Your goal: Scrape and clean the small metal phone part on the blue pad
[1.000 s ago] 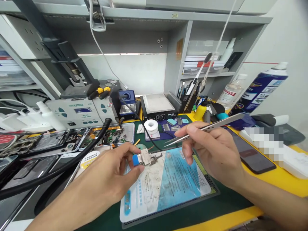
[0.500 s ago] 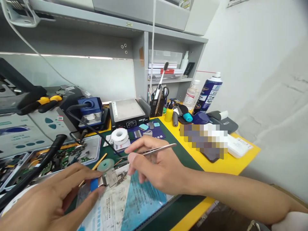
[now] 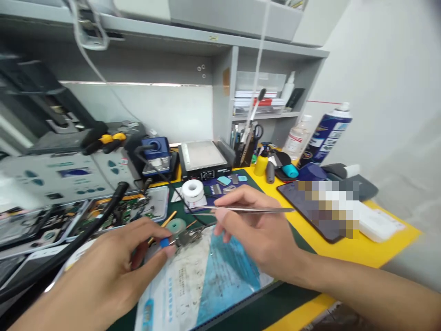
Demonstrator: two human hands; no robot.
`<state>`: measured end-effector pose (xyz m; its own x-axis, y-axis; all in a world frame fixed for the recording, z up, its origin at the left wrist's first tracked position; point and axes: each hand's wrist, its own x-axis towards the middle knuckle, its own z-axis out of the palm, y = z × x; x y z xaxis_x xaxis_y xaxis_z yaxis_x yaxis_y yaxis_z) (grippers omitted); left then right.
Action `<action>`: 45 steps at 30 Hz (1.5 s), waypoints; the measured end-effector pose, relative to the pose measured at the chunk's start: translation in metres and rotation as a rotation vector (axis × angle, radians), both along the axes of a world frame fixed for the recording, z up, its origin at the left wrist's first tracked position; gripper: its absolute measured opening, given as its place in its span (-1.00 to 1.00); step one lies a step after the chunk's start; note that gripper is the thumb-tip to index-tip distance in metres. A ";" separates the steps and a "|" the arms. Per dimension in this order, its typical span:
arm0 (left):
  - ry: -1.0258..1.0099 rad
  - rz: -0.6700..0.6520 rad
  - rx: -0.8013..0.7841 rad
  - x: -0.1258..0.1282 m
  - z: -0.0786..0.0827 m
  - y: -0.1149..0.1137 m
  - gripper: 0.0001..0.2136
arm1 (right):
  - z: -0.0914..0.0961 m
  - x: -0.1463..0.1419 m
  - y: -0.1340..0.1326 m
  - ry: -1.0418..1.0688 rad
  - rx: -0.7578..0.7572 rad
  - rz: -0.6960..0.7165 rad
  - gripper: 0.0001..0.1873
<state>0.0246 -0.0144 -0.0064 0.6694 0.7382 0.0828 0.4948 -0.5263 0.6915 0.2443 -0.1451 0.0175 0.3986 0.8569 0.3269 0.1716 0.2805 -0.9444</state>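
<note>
Head cam view: left hand has thumb and fingers pinched on a small metal board with a blue tab, held over the far left edge of the blue-and-white mat. Right hand is just right of it, fingers closed around tweezers, tips pointing left, solder spool just beyond.

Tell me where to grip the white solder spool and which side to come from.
Grip the white solder spool across its round top flange, coming straight down from above. It stands on its flat end with the hole upward, so the rim is exposed; the right hand holding tweezers crowds its near side.
</note>
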 end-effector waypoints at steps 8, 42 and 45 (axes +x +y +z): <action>0.205 -0.050 -0.025 -0.001 0.020 -0.006 -0.63 | -0.005 -0.002 -0.005 -0.301 0.065 -0.087 -0.89; 0.145 -0.121 0.110 -0.004 0.010 0.002 -0.67 | -0.006 -0.007 -0.002 -0.657 0.161 -0.083 -0.82; 0.150 -0.115 0.109 -0.004 0.007 0.003 -0.66 | -0.006 -0.008 -0.002 -0.651 0.165 -0.084 -0.82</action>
